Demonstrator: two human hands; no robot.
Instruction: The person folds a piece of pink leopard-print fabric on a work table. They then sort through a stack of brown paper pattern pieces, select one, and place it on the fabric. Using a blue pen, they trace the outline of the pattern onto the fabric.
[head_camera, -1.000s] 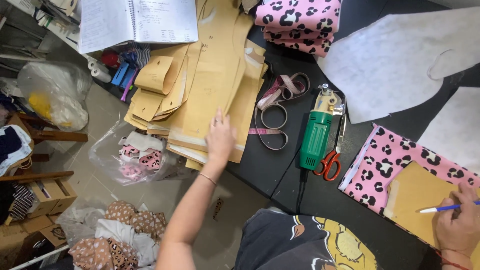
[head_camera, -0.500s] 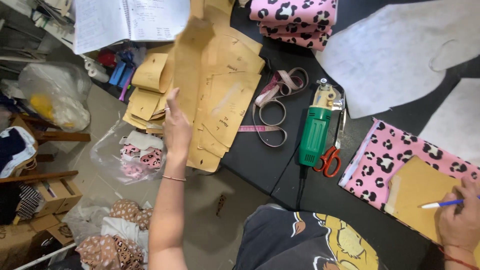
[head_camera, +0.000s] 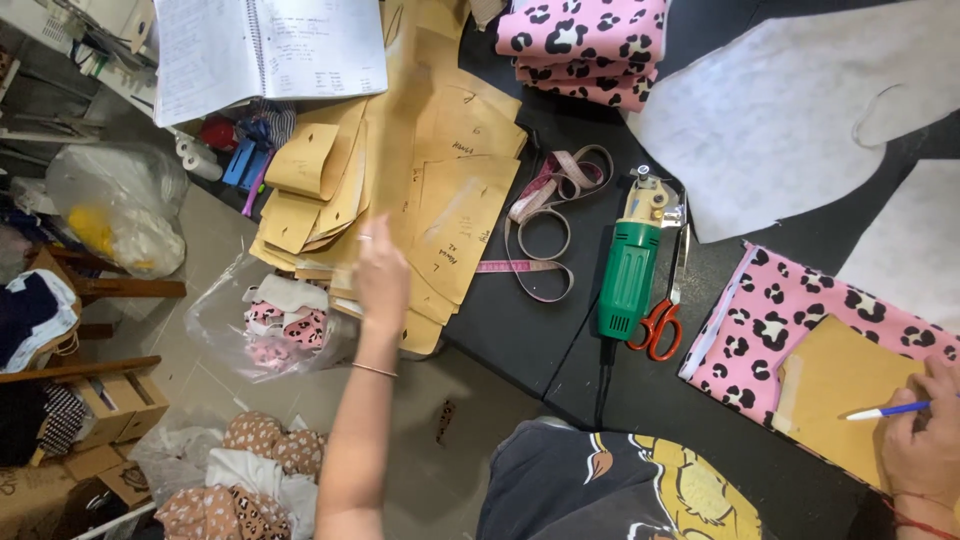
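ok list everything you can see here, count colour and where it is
paper pattern pieces: a stack, tan, left part of the table
notebook: one, white, open, top left
folded fabric: one pile, pink with black spots, top centre
measuring tape: one, pink, looped beside the patterns
electric cutter: one, green, table centre
scissors: one pair, red handles, right of the cutter
white fabric pieces: two, top right
spotted fabric: one, pink, right, under a tan pattern piece
pen: one, blue and white
plastic bags: several, clear, on the floor at left
table: one, black
left hand: on the pattern stack
right hand: holding the pen
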